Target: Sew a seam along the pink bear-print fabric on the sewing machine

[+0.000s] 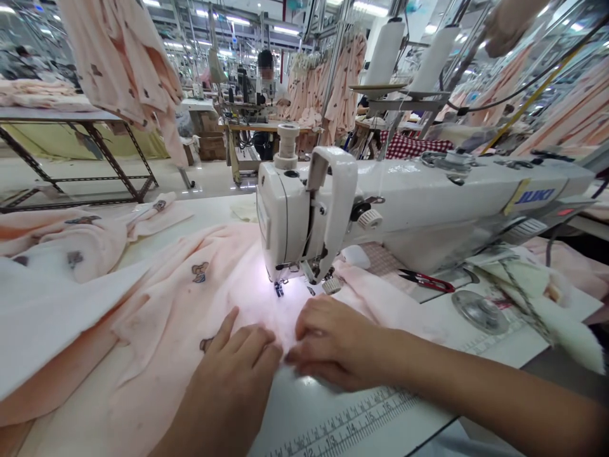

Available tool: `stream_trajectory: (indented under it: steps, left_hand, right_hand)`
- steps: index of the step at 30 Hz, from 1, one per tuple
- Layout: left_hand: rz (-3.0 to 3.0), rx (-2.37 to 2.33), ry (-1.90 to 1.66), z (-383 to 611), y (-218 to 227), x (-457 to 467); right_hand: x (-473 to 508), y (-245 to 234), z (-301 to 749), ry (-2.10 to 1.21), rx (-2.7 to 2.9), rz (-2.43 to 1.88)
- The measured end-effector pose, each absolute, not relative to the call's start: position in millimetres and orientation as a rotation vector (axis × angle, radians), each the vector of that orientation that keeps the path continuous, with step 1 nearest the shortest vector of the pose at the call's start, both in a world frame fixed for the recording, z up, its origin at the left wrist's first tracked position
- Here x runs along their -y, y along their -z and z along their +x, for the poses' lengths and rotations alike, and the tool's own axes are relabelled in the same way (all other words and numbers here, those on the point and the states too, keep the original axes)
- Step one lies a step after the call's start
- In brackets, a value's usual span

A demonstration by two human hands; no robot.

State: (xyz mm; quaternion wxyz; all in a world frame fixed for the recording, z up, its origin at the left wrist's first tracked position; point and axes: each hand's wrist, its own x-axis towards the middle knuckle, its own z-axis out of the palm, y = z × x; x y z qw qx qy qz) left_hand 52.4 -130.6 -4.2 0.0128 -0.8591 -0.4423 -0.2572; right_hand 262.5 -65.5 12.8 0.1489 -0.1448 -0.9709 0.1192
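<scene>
Pale pink printed fabric point(157, 317) spreads across the sewing machine bed and runs under the lit presser foot point(278, 289) of a white sewing machine point(304, 209). My left hand point(233, 374) rests on the fabric just in front of the foot, index finger stretched out and the other fingers bent slightly downward. Close beside it, my right hand point(340, 343) has its fingers curled together at the fabric's near edge, pinching it. The fingertips of both hands almost meet, and the cloth right between them is partly hidden.
Right of the needle lie red-handled thread snips point(428, 280), a clear round dish point(480, 311) and cream fabric scraps point(547, 285). A printed ruler scale point(352, 431) lines the front edge. Thread cones point(385, 54) stand behind the machine. Pink garments point(124, 57) hang at left; a person point(265, 76) sits farther back.
</scene>
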Motion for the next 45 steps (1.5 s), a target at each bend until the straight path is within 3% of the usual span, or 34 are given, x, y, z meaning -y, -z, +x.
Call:
stream_trajectory:
  steps: [6,19,28,35,40,45]
  left_hand:
    - [-2.675,1.309,0.736,49,8,135]
    - [-2.559,1.425,0.764,56,12,130]
    - [-2.699,1.613,0.600,54,7,77]
    - [-2.699,1.559,0.529,54,1,89]
    - [-2.719,1.383,0.691,52,5,84]
    - [-2.865,1.319,0.764,51,8,82]
  right_hand:
    - [54,-5,280,-0.144,2.681,-0.700]
    - [71,-5,255,-0.102,2.831,-0.426]
    - [43,-13,254,0.043,2.942,-0.800]
    - [49,-11,258,-0.121,2.879,-0.708]
    - [51,-8,260,-0.196,2.802,-0.729]
    - [44,2,258,-0.637,2.465,-0.947]
